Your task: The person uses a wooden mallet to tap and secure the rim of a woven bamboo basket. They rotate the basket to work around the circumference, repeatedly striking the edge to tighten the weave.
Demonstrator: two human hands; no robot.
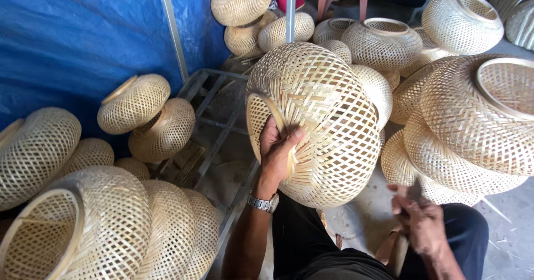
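My left hand grips the rim of a round woven bamboo basket, fingers inside the opening and thumb outside, holding it up above my lap. A metal watch sits on that wrist. My right hand is lower right over my knee, closed around a small dark-bladed tool with its wooden handle below the hand. The hand is apart from the basket.
Several similar woven baskets lie all around: a pile at the lower left, a pair at the left, a stack at the right, more at the back. A blue tarp, a metal frame on the floor.
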